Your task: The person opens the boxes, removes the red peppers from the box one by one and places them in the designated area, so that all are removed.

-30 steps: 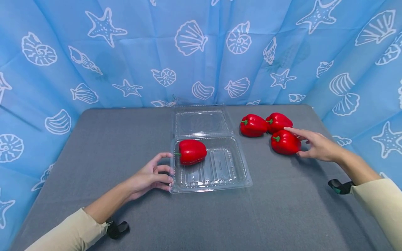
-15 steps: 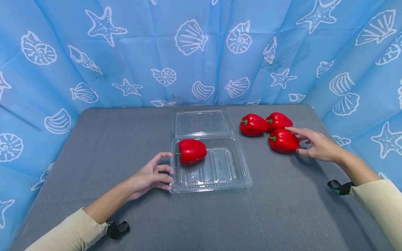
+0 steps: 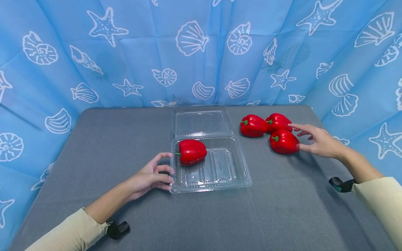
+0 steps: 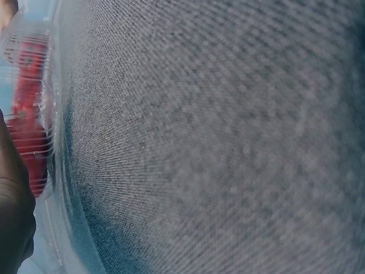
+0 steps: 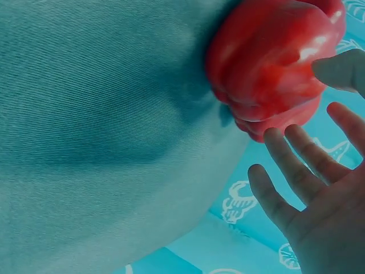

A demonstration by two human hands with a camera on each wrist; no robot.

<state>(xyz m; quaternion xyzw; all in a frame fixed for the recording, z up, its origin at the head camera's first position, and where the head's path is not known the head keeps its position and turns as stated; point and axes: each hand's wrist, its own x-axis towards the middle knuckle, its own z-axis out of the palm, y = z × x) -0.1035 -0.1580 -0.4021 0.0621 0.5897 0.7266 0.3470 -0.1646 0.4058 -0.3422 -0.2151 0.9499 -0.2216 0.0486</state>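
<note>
A clear plastic clamshell container (image 3: 220, 167) lies unfolded on the table with its lid back. Inside its left part rests a red bell pepper (image 3: 192, 152), green stem pointing left. My left hand (image 3: 150, 177) touches the container's left rim with spread, relaxed fingertips. At the right my right hand (image 3: 320, 141) is spread beside the nearest red bell pepper (image 3: 284, 142) of a group of 3, gripping nothing. Its thumb tip is right at that pepper's side, and its index fingertip overlaps the rear right pepper (image 3: 277, 122). The right wrist view shows spread fingers by a pepper (image 5: 274, 63).
A third loose pepper (image 3: 253, 125) sits at the left of the group, close to the container's lid (image 3: 201, 122). The grey cloth table (image 3: 125, 139) meets a blue shell-print curtain (image 3: 132, 45) at the back and sides.
The nearest pepper has shifted slightly back and left against the others. My right hand has drawn a little away to the right, fingers spreading wider. The left hand has stayed put.
</note>
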